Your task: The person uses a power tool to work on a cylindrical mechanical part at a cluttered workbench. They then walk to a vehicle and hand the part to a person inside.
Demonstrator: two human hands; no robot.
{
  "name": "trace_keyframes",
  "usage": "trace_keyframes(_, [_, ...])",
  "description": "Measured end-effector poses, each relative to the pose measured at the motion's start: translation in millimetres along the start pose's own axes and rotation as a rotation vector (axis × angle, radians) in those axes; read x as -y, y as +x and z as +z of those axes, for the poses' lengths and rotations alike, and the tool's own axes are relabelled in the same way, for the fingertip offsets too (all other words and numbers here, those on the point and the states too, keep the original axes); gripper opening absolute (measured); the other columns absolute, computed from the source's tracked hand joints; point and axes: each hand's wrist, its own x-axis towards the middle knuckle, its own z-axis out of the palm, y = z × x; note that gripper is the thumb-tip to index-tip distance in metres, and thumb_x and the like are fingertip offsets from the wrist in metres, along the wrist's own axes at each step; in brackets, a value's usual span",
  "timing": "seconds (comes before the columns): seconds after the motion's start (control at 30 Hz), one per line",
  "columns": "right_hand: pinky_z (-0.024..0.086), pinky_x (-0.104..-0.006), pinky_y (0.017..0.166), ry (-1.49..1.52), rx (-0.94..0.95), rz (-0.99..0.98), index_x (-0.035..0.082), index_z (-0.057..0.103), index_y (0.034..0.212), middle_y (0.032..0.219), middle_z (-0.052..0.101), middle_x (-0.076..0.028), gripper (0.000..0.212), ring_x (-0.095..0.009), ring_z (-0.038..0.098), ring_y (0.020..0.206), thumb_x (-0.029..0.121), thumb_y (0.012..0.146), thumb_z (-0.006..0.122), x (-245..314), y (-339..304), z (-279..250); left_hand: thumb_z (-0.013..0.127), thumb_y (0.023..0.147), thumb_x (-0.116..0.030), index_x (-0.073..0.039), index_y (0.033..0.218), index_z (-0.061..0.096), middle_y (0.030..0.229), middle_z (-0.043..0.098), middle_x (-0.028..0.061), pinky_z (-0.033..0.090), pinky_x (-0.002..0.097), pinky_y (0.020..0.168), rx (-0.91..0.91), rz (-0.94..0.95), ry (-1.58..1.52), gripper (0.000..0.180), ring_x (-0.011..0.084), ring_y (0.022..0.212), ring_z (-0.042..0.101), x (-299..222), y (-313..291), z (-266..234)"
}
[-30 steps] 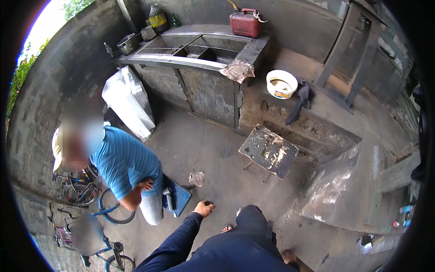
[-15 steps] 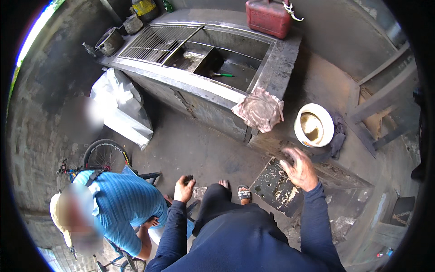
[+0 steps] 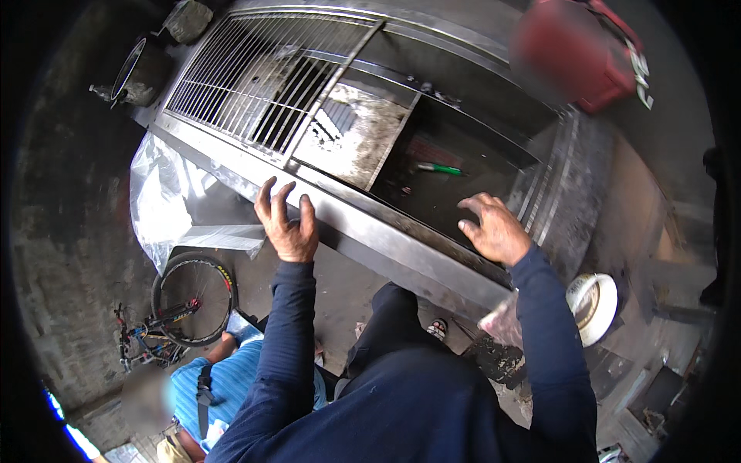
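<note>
My left hand (image 3: 289,230) is over the front rim (image 3: 347,217) of a grey grill trough, fingers spread and holding nothing; whether it touches the rim I cannot tell. Above the trough's dark right compartment (image 3: 451,202) is my right hand (image 3: 496,231), empty, its fingers loosely bent and apart. A tool with a green handle (image 3: 444,169) lies in that compartment, its other end lost in shadow. The left part of the trough bears a wire grate (image 3: 231,92), and pale ash (image 3: 359,139) covers the middle compartment.
A red jerrycan (image 3: 567,50) stands at the back right. At the right are a crumpled rag (image 3: 505,322) and a white bucket (image 3: 604,316). Clear plastic sheeting (image 3: 158,197) and a bicycle wheel (image 3: 193,299) are on the left, with a person in blue (image 3: 224,378) close by.
I have come nearer to the trough. Both my hands have moved forward, the left to the rim and the right over the dark compartment. The person in blue now appears lower in the picture.
</note>
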Motion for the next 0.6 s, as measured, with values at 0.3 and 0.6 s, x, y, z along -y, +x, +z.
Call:
trace_keyframes(0.3, [0.045, -0.0423, 0.114, -0.17, 0.85, 0.413, -0.002, 0.064, 0.137, 0.139, 0.065, -0.025, 0.06, -0.039, 0.058, 0.135, 0.041, 0.096, 0.068, -60.4, 104.9, 77.8, 0.078, 0.082, -0.018, -0.006, 0.123, 0.067, 0.137, 0.054, 0.0213, 0.039, 0.0533, 0.112, 0.147, -0.074, 0.047, 0.044, 0.0428, 0.132, 0.05, 3.9, 28.5, 13.2])
trace_keyframes(0.6, [0.054, -0.0446, 0.102, -0.07, 0.548, 0.265, -0.008, 0.054, 0.14, 0.124, 0.069, -0.032, 0.076, -0.045, 0.067, 0.116, 0.045, 0.09, 0.075, -19.6, 171.8, 107.0, 0.074, 0.081, -0.013, -0.003, 0.117, 0.069, 0.134, 0.058, 0.0229, 0.041, 0.052, 0.111, 0.099, -0.112, -0.021, 0.038, 0.0417, 0.128, 0.054, 13.7, 25.4, 17.3])
